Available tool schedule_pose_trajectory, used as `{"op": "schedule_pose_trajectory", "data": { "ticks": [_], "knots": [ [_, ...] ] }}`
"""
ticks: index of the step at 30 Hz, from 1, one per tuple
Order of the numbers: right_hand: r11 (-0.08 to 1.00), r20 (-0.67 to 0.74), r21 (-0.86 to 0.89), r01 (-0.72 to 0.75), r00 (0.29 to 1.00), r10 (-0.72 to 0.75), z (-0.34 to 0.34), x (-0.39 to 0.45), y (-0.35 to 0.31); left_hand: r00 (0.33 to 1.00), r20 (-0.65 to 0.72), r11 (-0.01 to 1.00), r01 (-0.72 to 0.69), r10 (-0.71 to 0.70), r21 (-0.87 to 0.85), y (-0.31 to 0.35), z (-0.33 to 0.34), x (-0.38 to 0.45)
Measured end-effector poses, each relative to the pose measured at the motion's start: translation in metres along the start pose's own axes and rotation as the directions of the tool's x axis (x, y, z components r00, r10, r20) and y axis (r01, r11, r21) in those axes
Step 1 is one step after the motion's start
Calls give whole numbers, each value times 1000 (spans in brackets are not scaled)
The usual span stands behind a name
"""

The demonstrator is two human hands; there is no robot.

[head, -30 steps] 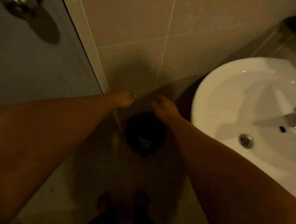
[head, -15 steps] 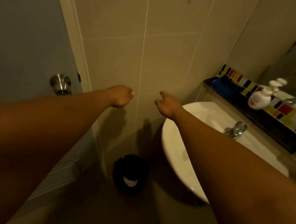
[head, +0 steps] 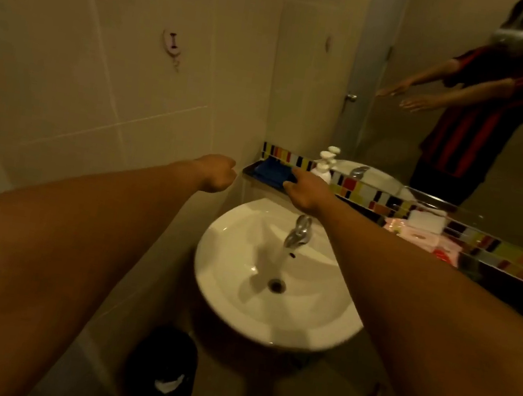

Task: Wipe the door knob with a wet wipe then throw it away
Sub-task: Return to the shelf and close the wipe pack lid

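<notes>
Both my arms reach forward over the white sink [head: 223, 280]. My left hand [head: 217, 173] hangs empty in front of the tiled wall, knuckles toward me. My right hand [head: 307, 191] is empty above the tap [head: 297, 234], near a blue cloth [head: 271, 172]. The mirror shows both hands with fingers spread. A black bin [head: 162, 370] on the floor under the sink's left side holds a crumpled white wipe [head: 168, 385]. The door knob [head: 350, 97] appears only as a reflection in the mirror; the real door is out of frame to the left.
Along the dark ledge under the mirror stand a white pump bottle [head: 323, 168], a pink wipe pack [head: 418, 236] and a white soap bar [head: 426, 220]. A wall hook [head: 172, 47] sticks out of the tiles. The person's reflection [head: 480, 105] fills the mirror's right.
The view has swung up and right, from the door and floor bin to the sink and mirror. The real door knob has left the frame. Both arms stay stretched out, hands empty.
</notes>
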State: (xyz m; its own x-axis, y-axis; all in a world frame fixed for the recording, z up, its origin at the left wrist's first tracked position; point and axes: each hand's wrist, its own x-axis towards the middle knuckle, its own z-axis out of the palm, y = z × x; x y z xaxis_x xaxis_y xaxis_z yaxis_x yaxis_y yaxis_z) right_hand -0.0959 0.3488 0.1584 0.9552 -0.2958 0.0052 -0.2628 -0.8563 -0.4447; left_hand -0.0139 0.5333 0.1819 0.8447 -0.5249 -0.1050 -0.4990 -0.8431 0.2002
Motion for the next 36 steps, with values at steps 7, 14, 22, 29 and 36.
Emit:
{"op": "schedule_pose_trajectory", "data": {
  "ticks": [7, 14, 22, 29, 36],
  "knots": [
    [988, -119, -19, -152, 982, 148, -79, 0, 113, 980, -13, 980, -200, 200, 2, 133, -1, 67],
    [965, -181, 5, -264, 949, 260, -132, 12, 217, 964, 0, 961, -266, 266, -76, 243, 23, 131],
    [933, -156, 25, -359, 921, 358, -147, 18, 343, 944, 87, 944, -309, 319, -114, 334, 89, 191],
    [893, -147, 174, -416, 885, 441, -116, 46, 421, 915, 169, 906, -309, 367, -290, 390, 150, 244],
    [781, -102, 315, -539, 799, 592, -74, 82, 480, 925, 234, 880, -172, 299, -442, 407, 218, 315]
  ]
}}
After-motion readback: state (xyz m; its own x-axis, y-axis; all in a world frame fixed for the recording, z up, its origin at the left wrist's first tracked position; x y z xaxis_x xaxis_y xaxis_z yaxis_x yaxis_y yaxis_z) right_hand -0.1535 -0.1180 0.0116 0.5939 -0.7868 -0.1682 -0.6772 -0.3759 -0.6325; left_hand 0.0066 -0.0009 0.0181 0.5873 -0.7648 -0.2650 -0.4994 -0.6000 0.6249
